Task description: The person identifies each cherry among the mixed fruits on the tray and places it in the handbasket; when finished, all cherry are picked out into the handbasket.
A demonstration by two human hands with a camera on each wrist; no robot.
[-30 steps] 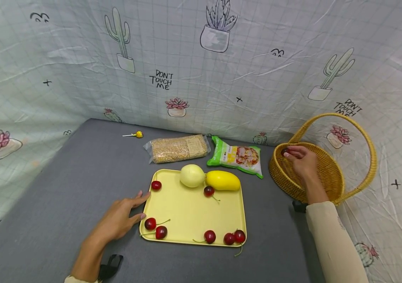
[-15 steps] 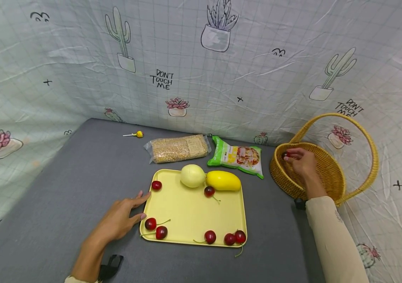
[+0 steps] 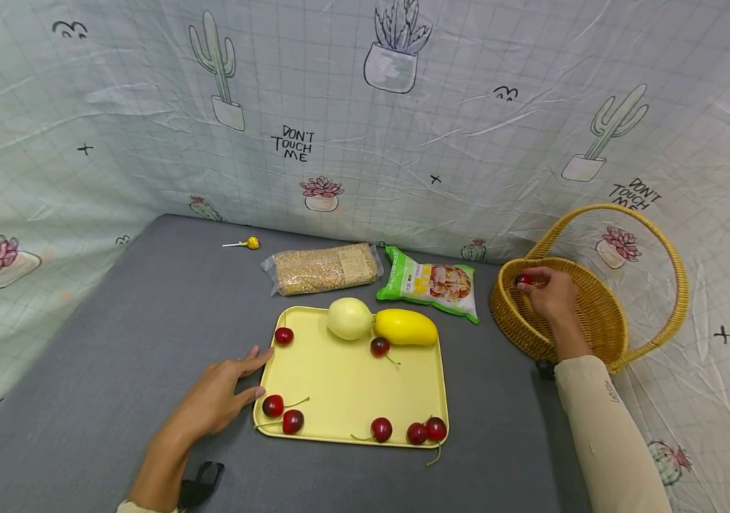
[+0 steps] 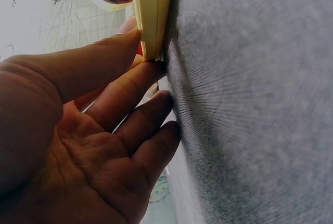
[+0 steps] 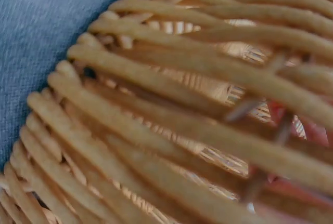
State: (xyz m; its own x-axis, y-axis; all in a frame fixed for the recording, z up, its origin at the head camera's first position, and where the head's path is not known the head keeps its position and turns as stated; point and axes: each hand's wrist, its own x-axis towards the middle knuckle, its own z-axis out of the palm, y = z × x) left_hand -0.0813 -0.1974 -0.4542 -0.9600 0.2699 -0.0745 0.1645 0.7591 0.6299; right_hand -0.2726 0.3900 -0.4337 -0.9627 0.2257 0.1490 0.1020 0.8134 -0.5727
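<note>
In the head view my right hand (image 3: 552, 293) is inside the yellow wicker basket (image 3: 502, 317), pinching a dark red cherry (image 3: 523, 280) at its fingertips. The basket's weave (image 5: 156, 104) fills most of the right wrist view, with patches of red and pink showing through its gaps. My left hand (image 3: 217, 392) rests at the left edge of a pale yellow tray (image 3: 339, 385). In the left wrist view its thumb touches the tray rim (image 4: 151, 21), and the other fingers extend to the grey tabletop. Several cherries (image 3: 381, 429) with stems lie along the tray's sides.
A pale round fruit (image 3: 348, 318) and a yellow oblong fruit (image 3: 405, 327) lie at the tray's back edge. Behind stand a bag of yellow grains (image 3: 314, 271), a green-and-white packet (image 3: 438, 283) and a lollipop (image 3: 252, 243). A patterned cloth (image 3: 339, 128) hangs behind the table.
Inside the basket, my right hand has shifted slightly, and the cherry now shows a brighter red side and sits a little lower and farther right. The left hand stays at the tray.
</note>
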